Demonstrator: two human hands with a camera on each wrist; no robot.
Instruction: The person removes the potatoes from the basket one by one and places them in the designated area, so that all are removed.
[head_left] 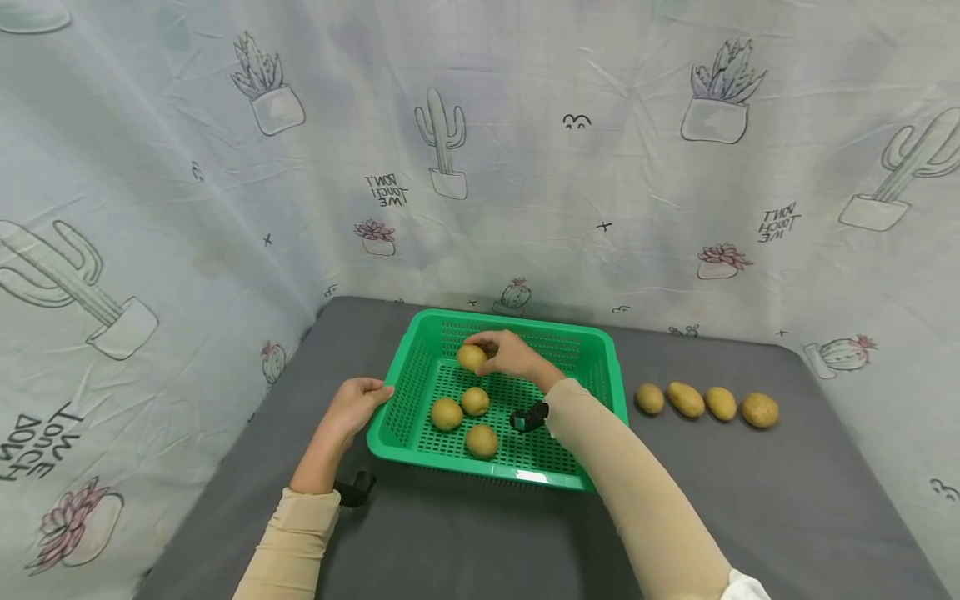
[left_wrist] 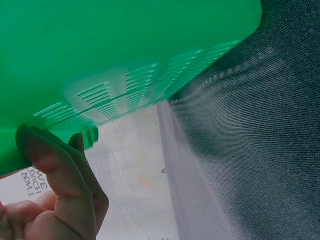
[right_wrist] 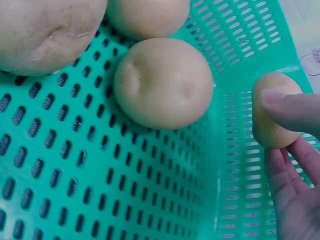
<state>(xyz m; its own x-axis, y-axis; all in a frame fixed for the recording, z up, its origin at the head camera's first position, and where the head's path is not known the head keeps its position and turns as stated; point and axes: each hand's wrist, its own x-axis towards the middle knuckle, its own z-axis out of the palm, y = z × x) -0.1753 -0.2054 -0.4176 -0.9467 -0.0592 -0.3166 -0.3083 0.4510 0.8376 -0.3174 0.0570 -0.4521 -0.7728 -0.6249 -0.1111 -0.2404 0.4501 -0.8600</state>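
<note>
A green plastic basket (head_left: 517,472) with slotted walls and floor stands on the grey table. My left hand (head_left: 354,407) grips its left rim; in the left wrist view the fingers (left_wrist: 60,165) curl at the rim from outside. Inside the basket, toward the back left, my right hand (head_left: 513,354) pinches a potato (head_left: 472,357) between thumb and fingers. The right wrist view shows this potato (right_wrist: 272,115) held near the slotted wall. Three more potatoes lie on the basket floor: one at left (head_left: 446,413), one beside it (head_left: 476,401), and one nearer the front (head_left: 482,441).
Right of the basket, several potatoes lie in a row on the grey cloth, from a small one (head_left: 649,398) to a rounder one (head_left: 761,410). A cactus-print curtain (head_left: 517,167) hangs behind and at the sides of the table (head_left: 480,533).
</note>
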